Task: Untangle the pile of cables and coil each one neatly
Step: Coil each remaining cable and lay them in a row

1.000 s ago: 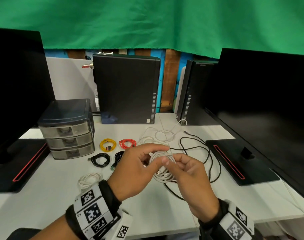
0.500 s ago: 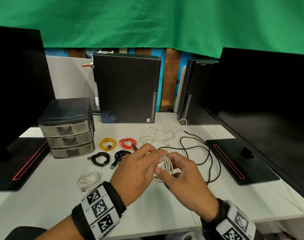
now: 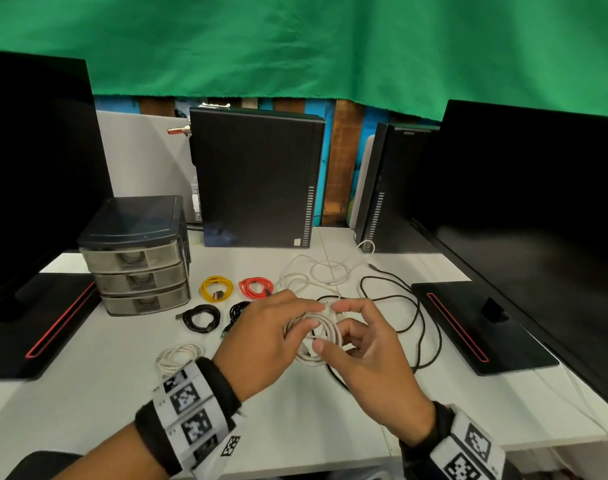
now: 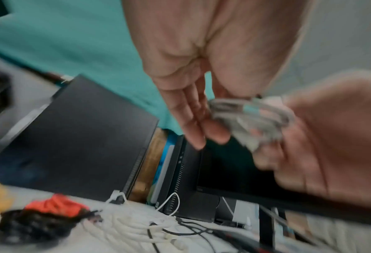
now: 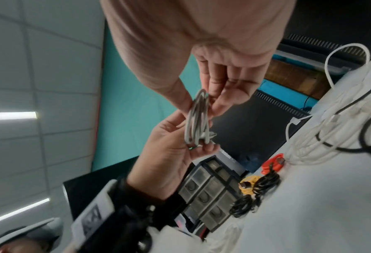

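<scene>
White desk [image 3: 88, 393]; tight white cable coil [image 3: 325, 336] between both hands.

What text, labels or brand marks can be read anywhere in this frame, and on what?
None can be read.
Wristbands: square black-and-white coded markers only, no letters.
Black computer tower: small pale sticker at its lower corner, too small to read.
Monitor: small mark on its lower bezel, blurred.

We see bare desk [image 3: 98, 403] near the front edge for a hand to pass, while ahead lie the loose black cable [image 3: 423, 327] and white tangle [image 3: 316, 271], hemmed by the drawer unit [image 3: 136, 258] and monitor bases [image 3: 468, 327].
</scene>
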`<action>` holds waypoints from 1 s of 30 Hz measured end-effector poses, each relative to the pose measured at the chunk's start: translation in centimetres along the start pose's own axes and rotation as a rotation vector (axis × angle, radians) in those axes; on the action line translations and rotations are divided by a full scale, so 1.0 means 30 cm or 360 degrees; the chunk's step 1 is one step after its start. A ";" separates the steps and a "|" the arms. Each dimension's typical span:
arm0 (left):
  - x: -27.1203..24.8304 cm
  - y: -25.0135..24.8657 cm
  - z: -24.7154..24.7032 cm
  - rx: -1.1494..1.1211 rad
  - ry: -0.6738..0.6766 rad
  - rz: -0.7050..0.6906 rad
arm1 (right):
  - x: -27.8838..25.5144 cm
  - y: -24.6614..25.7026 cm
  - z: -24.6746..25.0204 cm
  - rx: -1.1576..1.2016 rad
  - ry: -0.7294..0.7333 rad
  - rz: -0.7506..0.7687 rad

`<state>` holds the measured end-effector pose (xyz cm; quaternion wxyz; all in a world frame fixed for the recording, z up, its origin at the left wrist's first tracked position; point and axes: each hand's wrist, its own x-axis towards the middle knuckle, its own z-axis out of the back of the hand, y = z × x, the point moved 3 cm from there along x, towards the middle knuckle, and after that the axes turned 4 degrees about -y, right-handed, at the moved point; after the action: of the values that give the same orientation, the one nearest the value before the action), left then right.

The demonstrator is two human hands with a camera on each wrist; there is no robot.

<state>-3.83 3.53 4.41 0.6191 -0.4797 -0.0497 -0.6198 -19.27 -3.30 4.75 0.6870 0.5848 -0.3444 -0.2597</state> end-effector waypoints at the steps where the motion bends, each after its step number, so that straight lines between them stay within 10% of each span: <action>1: 0.008 0.023 0.011 -0.0065 0.0089 0.0140 | 0.006 -0.015 -0.003 -0.0036 -0.0016 -0.0033; 9: 0.010 0.174 0.099 0.0364 0.0763 0.0680 | 0.064 -0.164 -0.148 0.0088 -0.0032 -0.0594; 17: 0.057 0.256 0.327 0.0382 0.0421 0.0975 | 0.133 -0.274 -0.342 -0.0009 0.0140 -0.0838; 27: 0.057 0.191 0.265 0.0242 0.0447 0.0912 | 0.041 -0.177 -0.024 -0.0337 0.0061 -0.0656; 30: 0.013 0.158 0.147 0.0603 0.0850 0.0977 | 0.063 -0.136 0.127 -0.0288 -0.0156 -0.0639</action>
<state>2.46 5.06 4.49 0.8424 -0.1735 0.1440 -0.4893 -20.85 -7.87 1.37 0.6536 0.5642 -0.2295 -0.4492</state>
